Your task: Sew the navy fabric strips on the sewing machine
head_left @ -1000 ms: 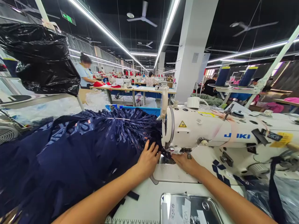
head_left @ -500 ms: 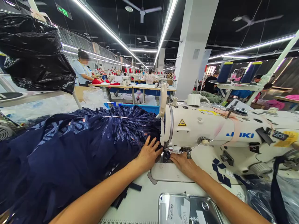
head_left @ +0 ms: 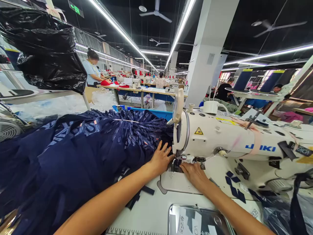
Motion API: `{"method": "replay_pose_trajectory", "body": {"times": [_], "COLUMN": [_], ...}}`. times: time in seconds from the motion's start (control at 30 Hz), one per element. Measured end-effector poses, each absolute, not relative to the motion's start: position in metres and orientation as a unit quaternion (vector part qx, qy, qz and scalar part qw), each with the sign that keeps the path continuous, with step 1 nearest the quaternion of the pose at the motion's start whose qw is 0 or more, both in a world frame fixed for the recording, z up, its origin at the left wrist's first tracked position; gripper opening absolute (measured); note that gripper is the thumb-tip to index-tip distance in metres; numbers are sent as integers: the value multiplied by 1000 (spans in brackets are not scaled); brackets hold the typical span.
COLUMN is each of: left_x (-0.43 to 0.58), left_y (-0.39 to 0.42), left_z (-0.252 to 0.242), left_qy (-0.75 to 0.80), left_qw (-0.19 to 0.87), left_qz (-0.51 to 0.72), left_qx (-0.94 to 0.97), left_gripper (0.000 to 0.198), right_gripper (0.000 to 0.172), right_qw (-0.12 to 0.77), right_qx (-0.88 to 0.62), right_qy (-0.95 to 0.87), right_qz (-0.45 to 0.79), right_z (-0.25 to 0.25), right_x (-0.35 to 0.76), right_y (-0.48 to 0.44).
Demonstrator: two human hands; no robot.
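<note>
My left hand lies with fingers spread on the navy fabric, just left of the needle area of a white sewing machine. Across the needle from it, my right hand has its fingers pressed together at the edge of a small dark piece of cloth under the presser foot. Its fingertips are partly hidden by the machine head. The navy fabric is a large gathered pile with lace-like edges and pale blue lettering, heaped to the left.
Small navy cloth pieces lie on the machine bed. A clear-lidded metallic tray sits at the front edge, beside a ruler strip. A black plastic bag hangs at upper left. Thread cones stand at right. Other people work behind.
The view has tilted and shifted, so the scene sits farther right. Both hands keep nearly the same places by the needle; the dark cloth there shows slightly differently.
</note>
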State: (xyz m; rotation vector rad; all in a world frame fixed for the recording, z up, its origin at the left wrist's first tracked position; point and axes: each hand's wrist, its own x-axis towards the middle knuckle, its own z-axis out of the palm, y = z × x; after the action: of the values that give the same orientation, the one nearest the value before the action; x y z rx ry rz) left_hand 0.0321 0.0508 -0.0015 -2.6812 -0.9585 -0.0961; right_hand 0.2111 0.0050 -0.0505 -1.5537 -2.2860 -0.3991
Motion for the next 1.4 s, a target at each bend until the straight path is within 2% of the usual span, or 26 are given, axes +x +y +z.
{"method": "replay_pose_trajectory", "body": {"times": [0.23, 0.4, 0.7, 0.93, 1.17, 1.3, 1.4], "left_x": [34, 33, 29, 29, 33, 34, 10], "left_y": [53, 54, 61, 58, 56, 22, -5], "left_z": [-2, -3, -10, -13, -12, -8, 6], "left_qy": [-339, -330, -294, -283, -297, -308, -244], "left_qw": [134, 134, 116, 92, 88, 113, 144], "left_qz": [-32, -53, -104, -147, -142, -139, -154], "left_qx": [-931, -933, -943, -943, -940, -934, -947], "left_gripper": [41, 35, 36, 25, 27, 16, 11], "right_gripper": [33, 30, 31, 35, 38, 40, 37], "right_qw": [202, 196, 227, 231, 212, 222, 242], "right_qx": [-559, -565, -523, -507, -496, -472, -462], "right_qy": [-786, -783, -813, -827, -831, -838, -836], "right_qz": [-169, -173, -117, -72, -133, -159, -173], "right_z": [-63, -65, -57, -49, -54, -59, -63], "right_x": [212, 213, 225, 236, 237, 240, 244], "right_y": [9, 13, 20, 15, 16, 14, 12]}}
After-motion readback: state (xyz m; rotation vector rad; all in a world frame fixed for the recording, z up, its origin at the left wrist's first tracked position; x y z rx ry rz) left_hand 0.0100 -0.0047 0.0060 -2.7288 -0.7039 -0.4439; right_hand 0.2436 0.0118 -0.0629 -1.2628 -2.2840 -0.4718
